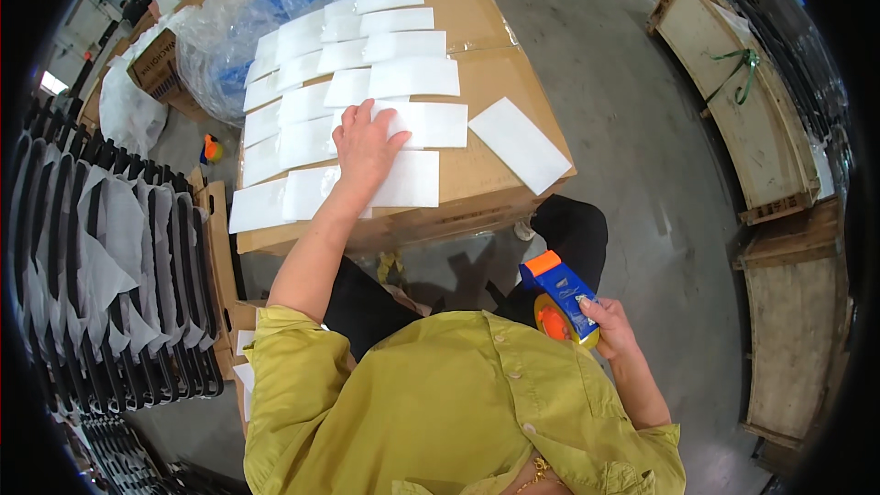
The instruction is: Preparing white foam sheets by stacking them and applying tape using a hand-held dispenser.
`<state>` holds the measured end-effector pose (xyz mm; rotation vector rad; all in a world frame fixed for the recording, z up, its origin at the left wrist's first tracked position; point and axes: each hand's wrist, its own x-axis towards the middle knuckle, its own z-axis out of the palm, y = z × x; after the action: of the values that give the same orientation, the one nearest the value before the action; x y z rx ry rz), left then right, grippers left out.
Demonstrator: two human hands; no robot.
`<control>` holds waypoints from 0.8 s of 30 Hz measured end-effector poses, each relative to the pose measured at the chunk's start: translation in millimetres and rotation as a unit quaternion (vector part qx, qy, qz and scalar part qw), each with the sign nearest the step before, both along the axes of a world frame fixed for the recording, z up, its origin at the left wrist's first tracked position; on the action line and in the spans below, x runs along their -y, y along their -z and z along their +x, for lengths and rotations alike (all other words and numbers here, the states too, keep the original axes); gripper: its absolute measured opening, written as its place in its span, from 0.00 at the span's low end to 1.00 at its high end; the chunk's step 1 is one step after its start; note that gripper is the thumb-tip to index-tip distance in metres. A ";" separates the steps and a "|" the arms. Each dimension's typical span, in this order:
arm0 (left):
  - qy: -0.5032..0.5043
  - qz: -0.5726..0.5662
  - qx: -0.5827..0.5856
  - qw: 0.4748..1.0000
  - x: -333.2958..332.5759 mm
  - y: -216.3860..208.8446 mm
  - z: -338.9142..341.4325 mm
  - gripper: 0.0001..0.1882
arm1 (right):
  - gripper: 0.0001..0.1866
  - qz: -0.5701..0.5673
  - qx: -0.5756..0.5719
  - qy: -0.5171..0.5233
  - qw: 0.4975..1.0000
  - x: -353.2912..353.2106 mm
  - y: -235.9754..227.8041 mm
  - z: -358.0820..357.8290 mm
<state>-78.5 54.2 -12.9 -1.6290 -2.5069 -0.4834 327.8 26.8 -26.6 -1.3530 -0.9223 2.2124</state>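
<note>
The white sheets (353, 92) lie in overlapping rows on top of a big cardboard box (495, 174), and my left hand (367, 148) rests flat on them, fingers spread and not closed on anything; the palm presses the sheets near the front edge of the box. One more white sheet (519, 144) lies alone at three o'clock from this hand, tilted, near the right corner of the box.

My right hand (610, 325) is low, at about five o'clock from the left one and well apart from the box. Its grip is closed around the tape dispenser (561, 298), which is blue with an orange end and carries an orange roll.

At eleven o'clock from the box a clear plastic bag (229, 37) with something blue inside leans against it. At nine o'clock, on the floor, stand many black frames (110, 284) in a row with grey wrapping between them. At three o'clock, across the grey concrete floor (632, 128), lie wooden pallets (752, 128), one with a green strap. My yellow-green shirt (449, 412) fills the lower side.
</note>
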 end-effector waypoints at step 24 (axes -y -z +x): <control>-0.034 0.181 0.005 0.983 11.6 -41.2 -33.0 0.27 | 0.18 0.092 -0.097 -0.010 0.991 -6.1 -12.3 13.0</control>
<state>-111.5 42.6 28.3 -1.4020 -2.2980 -0.8803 340.8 32.9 -14.3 -1.0294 -1.0415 2.1677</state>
